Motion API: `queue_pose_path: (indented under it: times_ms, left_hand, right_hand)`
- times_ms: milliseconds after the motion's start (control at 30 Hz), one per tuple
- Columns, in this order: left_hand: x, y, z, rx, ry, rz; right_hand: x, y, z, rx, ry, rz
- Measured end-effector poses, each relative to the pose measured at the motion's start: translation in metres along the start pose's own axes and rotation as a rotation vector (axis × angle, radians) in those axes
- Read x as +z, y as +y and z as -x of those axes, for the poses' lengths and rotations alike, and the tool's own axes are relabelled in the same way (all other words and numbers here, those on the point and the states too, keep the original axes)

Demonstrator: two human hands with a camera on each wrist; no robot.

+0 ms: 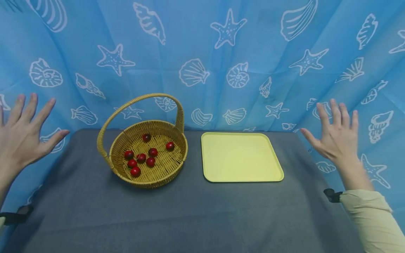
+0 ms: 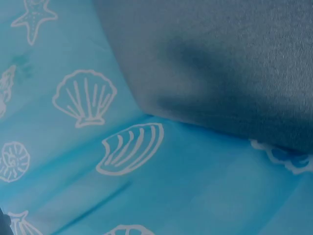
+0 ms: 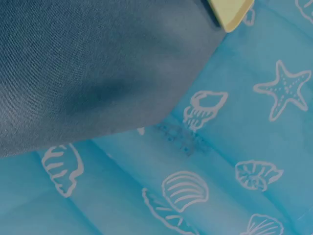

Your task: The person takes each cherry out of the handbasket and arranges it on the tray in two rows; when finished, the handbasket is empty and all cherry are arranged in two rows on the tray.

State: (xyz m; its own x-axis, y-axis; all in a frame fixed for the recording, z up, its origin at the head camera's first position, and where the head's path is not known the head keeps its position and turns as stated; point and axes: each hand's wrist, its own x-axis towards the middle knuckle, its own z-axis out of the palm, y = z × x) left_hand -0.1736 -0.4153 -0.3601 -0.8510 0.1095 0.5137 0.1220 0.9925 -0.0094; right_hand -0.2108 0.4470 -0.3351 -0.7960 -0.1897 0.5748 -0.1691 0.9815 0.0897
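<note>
My left hand (image 1: 23,135) is raised beyond the table's left edge, fingers spread and holding nothing. On the opposite side my right hand (image 1: 336,135) is held up in the same way, with its thumb pointing toward the table. A woven wicker basket (image 1: 148,181) with a tall arched handle stands left of the middle. Several dark red cherries (image 1: 150,161) lie loose on its bottom, mostly toward the left. To the right of the basket is a flat pale yellow tray (image 1: 242,156), apart from both hands. Neither hand touches anything.
A dark grey cloth covers the table (image 1: 202,218). Behind it and at both sides hangs a blue curtain (image 1: 202,38) printed with white shells and starfish. The right wrist view catches a corner of the tray near the table's edge.
</note>
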Motion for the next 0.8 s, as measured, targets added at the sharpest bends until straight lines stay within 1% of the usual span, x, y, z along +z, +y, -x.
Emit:
queue_pose_path:
  times_ms: [133, 233, 267, 300, 400, 500, 633, 700, 800]
  left_hand:
    - [0.002, 0.005, 0.005, 0.003, 0.043, 0.026]
    - [0.004, 0.010, 0.009, -0.005, 0.077, 0.065]
    - [0.005, 0.012, 0.010, -0.006, 0.092, 0.084]
    - [0.005, 0.015, 0.012, -0.021, 0.096, 0.106]
    - [0.004, 0.029, 0.017, -0.089, 0.088, 0.187]
    - [0.001, 0.043, 0.020, -0.133, 0.099, 0.268]
    - [-0.001, 0.057, 0.025, -0.124, 0.141, 0.369]
    - [-0.001, 0.062, 0.030, -0.134, 0.148, 0.421]
    - [-0.001, 0.072, 0.040, -0.190, 0.133, 0.483]
  right_hand:
    - [0.003, -0.012, -0.001, -0.044, 0.057, -0.015]
    - [0.006, -0.021, -0.002, -0.064, 0.076, -0.043]
    - [0.007, -0.024, -0.002, -0.061, 0.069, -0.058]
    - [0.007, -0.027, -0.002, -0.058, 0.059, -0.077]
    - [0.010, -0.038, -0.002, -0.054, 0.033, -0.132]
    - [0.012, -0.052, -0.002, -0.069, 0.024, -0.202]
    - [0.015, -0.075, -0.005, -0.106, 0.025, -0.321]
    - [0.017, -0.087, -0.006, -0.121, 0.012, -0.381]
    - [0.021, -0.105, -0.008, -0.140, -0.016, -0.476]
